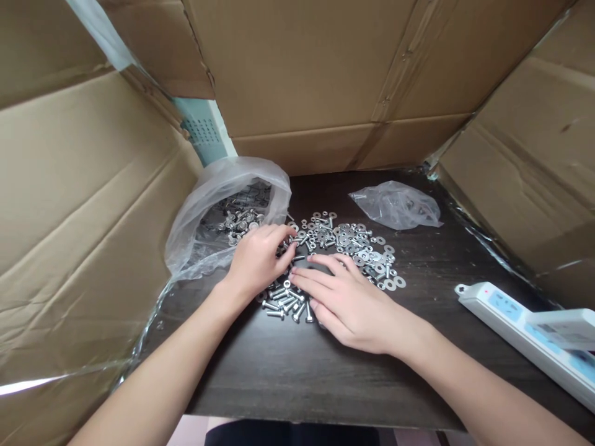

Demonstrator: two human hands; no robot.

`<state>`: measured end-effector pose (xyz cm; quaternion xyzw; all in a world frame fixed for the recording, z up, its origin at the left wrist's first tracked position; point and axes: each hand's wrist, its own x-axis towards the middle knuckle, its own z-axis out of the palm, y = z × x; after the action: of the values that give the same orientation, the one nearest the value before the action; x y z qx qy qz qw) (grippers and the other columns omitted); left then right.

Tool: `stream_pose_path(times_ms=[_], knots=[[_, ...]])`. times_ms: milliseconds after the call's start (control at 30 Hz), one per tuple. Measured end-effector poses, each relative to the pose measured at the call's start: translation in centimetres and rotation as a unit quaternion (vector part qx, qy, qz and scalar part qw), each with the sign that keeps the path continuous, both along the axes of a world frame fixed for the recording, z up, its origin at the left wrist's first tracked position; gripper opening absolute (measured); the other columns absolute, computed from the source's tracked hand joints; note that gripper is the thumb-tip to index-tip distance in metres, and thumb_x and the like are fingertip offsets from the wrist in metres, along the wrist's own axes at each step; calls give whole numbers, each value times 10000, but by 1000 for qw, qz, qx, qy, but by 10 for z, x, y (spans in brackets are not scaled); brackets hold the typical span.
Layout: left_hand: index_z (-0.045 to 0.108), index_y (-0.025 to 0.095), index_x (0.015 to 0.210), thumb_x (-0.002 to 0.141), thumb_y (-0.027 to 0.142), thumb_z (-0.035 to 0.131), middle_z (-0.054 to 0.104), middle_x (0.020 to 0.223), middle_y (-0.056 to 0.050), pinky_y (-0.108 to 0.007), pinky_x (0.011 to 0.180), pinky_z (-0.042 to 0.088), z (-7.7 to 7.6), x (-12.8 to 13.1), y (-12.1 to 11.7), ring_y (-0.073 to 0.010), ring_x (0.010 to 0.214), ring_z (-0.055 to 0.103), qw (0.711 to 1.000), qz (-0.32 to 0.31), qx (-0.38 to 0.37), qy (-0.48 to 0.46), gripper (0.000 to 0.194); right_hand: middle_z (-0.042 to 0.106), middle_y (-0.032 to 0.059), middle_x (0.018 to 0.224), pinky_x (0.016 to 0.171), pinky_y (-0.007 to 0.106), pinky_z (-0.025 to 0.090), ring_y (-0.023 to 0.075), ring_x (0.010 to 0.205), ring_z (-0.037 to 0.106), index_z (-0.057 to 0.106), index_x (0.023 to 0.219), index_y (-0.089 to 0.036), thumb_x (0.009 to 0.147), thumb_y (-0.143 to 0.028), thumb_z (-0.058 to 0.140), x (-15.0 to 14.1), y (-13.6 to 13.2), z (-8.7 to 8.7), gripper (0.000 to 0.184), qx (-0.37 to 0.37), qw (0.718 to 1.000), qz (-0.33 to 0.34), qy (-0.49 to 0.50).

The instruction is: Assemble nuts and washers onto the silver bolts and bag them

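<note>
My left hand [261, 257] is at the mouth of the clear plastic bag, over the left side of a heap of metal hardware. Its fingers are bent, with a gap between thumb and forefinger; nothing shows held there. My right hand [346, 300] lies palm down with fingers stretched out over the heap's near side. Below the fingertips is a cluster of bolts [287, 302]. Beyond my right hand spreads a mixed pile of washers, nuts and small bolts [353, 238]. Inside the open plastic bag [186, 248] are more screws and bolts [244, 222].
A crumpled plastic bag [395, 204] lies at the back right of the dark table [260, 371]. A white power strip [515, 337] with a plug in it runs along the right. Cardboard walls [307, 68] enclose the left, back and right sides.
</note>
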<state>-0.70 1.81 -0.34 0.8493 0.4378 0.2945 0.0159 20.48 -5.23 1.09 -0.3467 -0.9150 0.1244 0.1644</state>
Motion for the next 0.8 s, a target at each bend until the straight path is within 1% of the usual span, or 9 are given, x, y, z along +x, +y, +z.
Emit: stream_pose_path(times_ms=[67, 133, 233, 300, 367, 433, 567, 700, 800], knots=[[658, 187, 1037, 926, 221, 653, 749, 950, -44, -367, 821, 517, 0, 0, 0, -228, 882, 703, 1000, 2, 0, 6, 116, 666, 89, 1382, 1123, 565, 319, 324, 1350, 475, 588, 1416, -183, 987, -167, 459, -1, 0, 0, 448, -11, 1000, 6, 6], [655, 189, 1012, 906, 236, 690, 746, 926, -38, -362, 797, 510, 0, 0, 0, -228, 856, 699, 1000, 7, -4, 12, 121, 712, 104, 1291, 1095, 542, 348, 304, 1294, 528, 599, 1394, -172, 997, -167, 439, -1, 2, -1, 428, -14, 1000, -9, 25], [646, 190, 964, 877, 255, 730, 728, 872, -26, -354, 764, 494, 1, 1, -1, -226, 813, 685, 1000, 10, -11, 22, 137, 754, 109, 1118, 1013, 495, 402, 274, 1107, 616, 678, 1246, -161, 1009, -182, 421, 3, 9, -3, 350, 13, 997, -51, 61], [636, 191, 934, 873, 258, 722, 709, 833, -16, -351, 758, 484, 2, 2, -2, -219, 788, 673, 999, 0, -18, 28, 125, 750, 104, 1059, 963, 480, 417, 270, 1027, 624, 711, 1141, -161, 995, -187, 445, 5, 13, -5, 305, 44, 992, -88, 75], [623, 196, 906, 867, 250, 697, 684, 793, -4, -342, 752, 474, 3, 3, -3, -206, 764, 657, 999, -13, -30, 30, 100, 740, 102, 1077, 945, 476, 418, 279, 1049, 615, 725, 1091, -172, 972, -174, 471, 8, 17, -8, 281, 64, 987, -125, 77], [612, 200, 880, 853, 237, 673, 667, 767, 2, -329, 738, 464, 5, 4, -4, -197, 749, 643, 998, -22, -40, 31, 76, 732, 95, 1134, 954, 479, 416, 288, 1112, 599, 736, 1072, -193, 952, -160, 487, 10, 20, -11, 279, 66, 985, -144, 72], [613, 201, 870, 849, 235, 645, 668, 767, -4, -320, 729, 456, 5, 4, -5, -192, 743, 634, 998, -22, -50, 30, 51, 718, 89, 1236, 998, 518, 396, 309, 1190, 565, 752, 1113, -213, 933, -150, 499, 9, 19, -17, 317, 62, 987, -141, 47], [619, 199, 882, 860, 235, 644, 659, 765, -5, -323, 737, 460, 4, 3, -4, -189, 739, 632, 998, -19, -51, 19, 48, 687, 126, 1318, 1041, 576, 363, 349, 1259, 527, 739, 1207, -197, 956, -177, 497, 6, 16, -20, 349, 76, 987, -145, 0], [622, 197, 910, 867, 222, 645, 661, 781, -5, -319, 736, 463, 2, 4, -3, -188, 750, 635, 998, -25, -52, 5, 56, 680, 134, 1340, 1068, 583, 350, 348, 1280, 530, 718, 1259, -173, 978, -197, 488, 6, 15, -20, 364, 73, 988, -139, -14]])
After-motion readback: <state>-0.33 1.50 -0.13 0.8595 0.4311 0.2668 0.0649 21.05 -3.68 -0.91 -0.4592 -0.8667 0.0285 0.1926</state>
